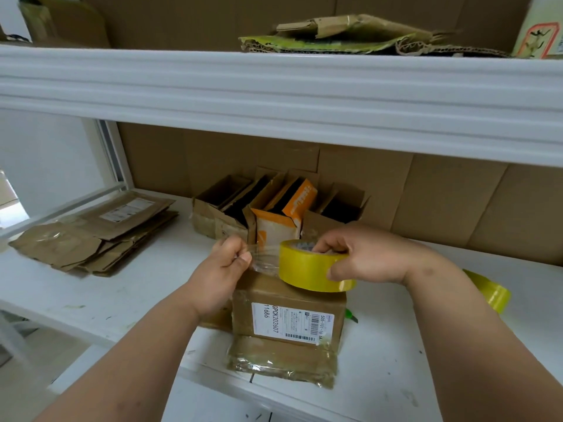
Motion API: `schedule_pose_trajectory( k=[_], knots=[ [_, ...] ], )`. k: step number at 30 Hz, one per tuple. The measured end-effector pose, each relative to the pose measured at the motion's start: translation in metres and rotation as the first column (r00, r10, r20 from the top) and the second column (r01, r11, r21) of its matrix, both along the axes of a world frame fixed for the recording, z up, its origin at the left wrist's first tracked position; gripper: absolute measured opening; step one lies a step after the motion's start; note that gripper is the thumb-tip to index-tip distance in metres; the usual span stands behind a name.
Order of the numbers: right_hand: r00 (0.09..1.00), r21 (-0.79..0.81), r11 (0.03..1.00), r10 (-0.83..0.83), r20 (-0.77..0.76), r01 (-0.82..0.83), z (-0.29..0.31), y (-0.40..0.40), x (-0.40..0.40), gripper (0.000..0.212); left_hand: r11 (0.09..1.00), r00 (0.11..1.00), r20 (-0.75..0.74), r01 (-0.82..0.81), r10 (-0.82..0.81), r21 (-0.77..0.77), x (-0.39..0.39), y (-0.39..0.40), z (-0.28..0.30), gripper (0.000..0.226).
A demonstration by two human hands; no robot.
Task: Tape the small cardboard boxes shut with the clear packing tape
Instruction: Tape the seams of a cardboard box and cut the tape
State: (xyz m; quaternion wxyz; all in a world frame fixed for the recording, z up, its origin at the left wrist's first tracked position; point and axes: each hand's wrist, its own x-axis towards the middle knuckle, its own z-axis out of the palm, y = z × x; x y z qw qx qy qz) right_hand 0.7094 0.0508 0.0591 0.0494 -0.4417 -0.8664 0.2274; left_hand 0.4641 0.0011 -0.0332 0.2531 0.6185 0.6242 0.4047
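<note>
Both forearms reach in from the bottom edge. Left hand [227, 263] pinches the free end of the clear tape strip [264, 257], pulled out from the yellow tape roll [307, 266]. Right hand [362, 254] grips that roll, fingers curled into its core, thumb on the outer face. Roll sits just above the small cardboard box [289, 318], which stands on the white surface [393, 360], label facing the camera, old tape on its lower front. Second yellow roll [490, 292] lies right, partly hidden by the right arm. Open boxes [243, 208] behind, flattened cardboard [97, 236] left.
</note>
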Motion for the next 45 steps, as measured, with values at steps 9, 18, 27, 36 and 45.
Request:
schedule_pose_trajectory(
  k=[9, 18, 27, 36, 45],
  knots=[
    [0.978, 0.145, 0.968, -0.202, -0.049, 0.207, -0.023, 0.009, 0.025, 0.046, 0.995, 0.972, 0.216, -0.086, 0.096, -0.056, 0.005, 0.002, -0.002, 0.017],
    [0.998, 0.042, 0.997, -0.064, -0.001, 0.064, -0.045, 0.002, 0.052, 0.015, 0.993, 0.942, 0.317, -0.098, 0.114, -0.067, -0.001, 0.007, -0.009, 0.020],
    [0.932, 0.049, 0.979, -0.173, -0.319, 0.198, -0.023, 0.007, 0.037, 0.043, 0.986, 0.920, 0.355, -0.161, 0.165, -0.041, -0.003, 0.003, -0.008, 0.020],
    [0.896, 0.090, 0.922, -0.339, -0.287, 0.377, 0.003, -0.006, 0.054, 0.041, 0.989, 0.984, 0.117, -0.124, 0.132, -0.076, -0.001, 0.014, -0.005, 0.018],
    [0.751, -0.287, 0.916, -0.395, -0.529, 0.280, -0.022, -0.006, 0.082, 0.043, 0.984, 0.933, 0.327, -0.106, 0.148, -0.143, -0.012, 0.018, -0.006, 0.019]
  ],
)
